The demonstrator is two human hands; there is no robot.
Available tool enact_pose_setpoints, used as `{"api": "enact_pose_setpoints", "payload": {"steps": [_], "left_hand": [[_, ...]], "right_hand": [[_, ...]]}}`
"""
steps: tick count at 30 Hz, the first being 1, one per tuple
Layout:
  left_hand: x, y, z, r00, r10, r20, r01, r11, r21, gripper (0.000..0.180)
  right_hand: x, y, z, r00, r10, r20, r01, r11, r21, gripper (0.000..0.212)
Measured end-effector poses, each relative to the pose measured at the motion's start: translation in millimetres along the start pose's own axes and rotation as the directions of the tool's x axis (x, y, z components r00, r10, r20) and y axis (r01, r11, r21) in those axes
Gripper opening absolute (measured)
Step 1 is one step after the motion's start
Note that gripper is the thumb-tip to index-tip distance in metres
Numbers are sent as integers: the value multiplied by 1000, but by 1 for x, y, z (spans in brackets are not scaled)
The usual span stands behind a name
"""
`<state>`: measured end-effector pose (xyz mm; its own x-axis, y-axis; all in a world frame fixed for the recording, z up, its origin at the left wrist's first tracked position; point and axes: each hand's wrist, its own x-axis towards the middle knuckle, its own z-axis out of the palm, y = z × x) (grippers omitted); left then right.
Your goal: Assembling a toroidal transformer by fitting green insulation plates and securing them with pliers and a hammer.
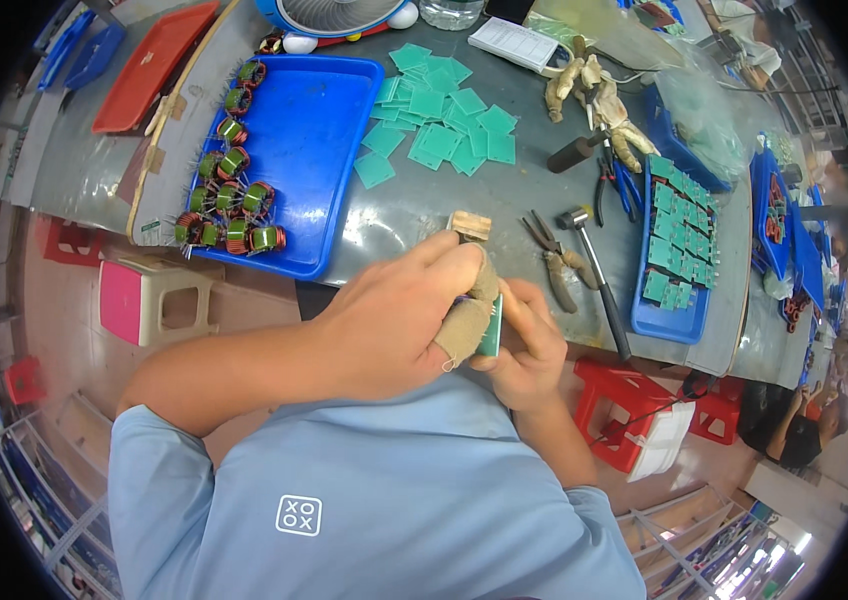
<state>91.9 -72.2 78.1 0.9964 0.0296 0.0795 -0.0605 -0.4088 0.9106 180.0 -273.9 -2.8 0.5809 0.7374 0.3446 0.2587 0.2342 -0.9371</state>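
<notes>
In front of my chest both hands are close together. My left hand (399, 310) is closed, with tan cloth covers (469, 325) on its fingers; whatever it grips is mostly hidden behind them. My right hand (529, 345) pinches a small green board (491, 335) between thumb and fingers, its edge showing beside the cloth covers. Just beyond the fingers, a small wooden block (471, 225) sits at the table's near edge. To the right of my hands lie pliers (551, 255) with worn grips and a hammer (594, 275).
A blue tray (319, 170) holds several copper-wound coils (234, 205) along its left side. Loose green boards (439, 115) are heaped at mid-table. Right, another blue tray (669, 320) holds rows of board-topped parts. Gloves (599, 95), a screwdriver (574, 153) and a fan (339, 12) are farther back.
</notes>
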Motion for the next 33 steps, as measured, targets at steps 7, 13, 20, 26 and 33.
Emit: {"api": "enact_pose_setpoints", "payload": {"steps": [7, 13, 20, 26, 33], "left_hand": [[1, -4, -1, 998, -55, 21, 55, 998, 2, 18], [1, -11, 3, 998, -68, -14, 66, 993, -101, 19], [-2, 0, -2, 997, -57, 60, 55, 998, 27, 21], [0, -1, -9, 988, -90, 127, 110, 981, -159, 28], [-2, -4, -13, 995, -16, 96, 41, 964, -264, 37]], "right_hand": [[-6, 3, 8, 996, 13, -89, -8, 998, 63, 73], [-2, 2, 3, 999, -4, -48, -1, 995, -102, 73], [-3, 5, 3, 999, 31, -9, -31, 999, 24, 73], [1, 3, 3, 1000, 16, -27, -15, 1000, 17, 73], [8, -2, 3, 998, 32, -59, -23, 989, 144, 71]]}}
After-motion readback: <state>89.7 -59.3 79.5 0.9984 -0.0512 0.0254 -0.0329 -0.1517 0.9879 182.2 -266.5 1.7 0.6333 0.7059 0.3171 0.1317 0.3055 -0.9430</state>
